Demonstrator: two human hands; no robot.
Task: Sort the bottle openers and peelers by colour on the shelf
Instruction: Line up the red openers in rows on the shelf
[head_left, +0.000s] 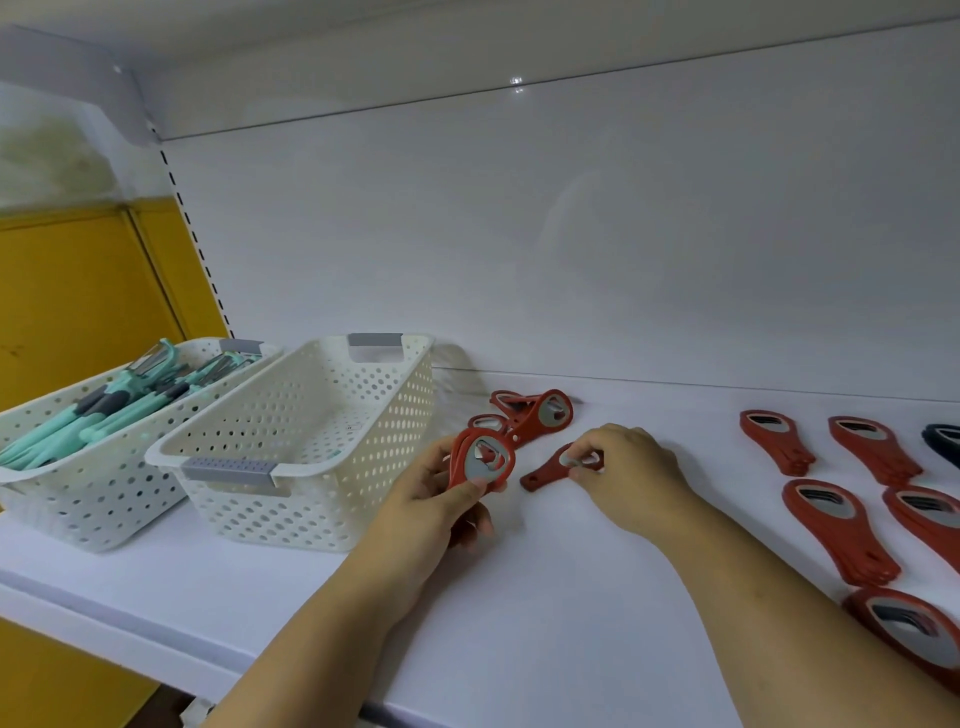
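Left hand — red openers partly hidden

Matt red plastic bottle openers with dull metal inserts; perforated white plastic baskets.

A stack of red bottle openers, grey-headed, is held upright; a single red opener is laid flat beside it; further red stacks are ranged rightward; teal peelers are heaped leftmost.

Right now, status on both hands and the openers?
Left hand grips red bottle opener stack. Right hand pinches lone red bottle opener on shelf. Nothing blocking.
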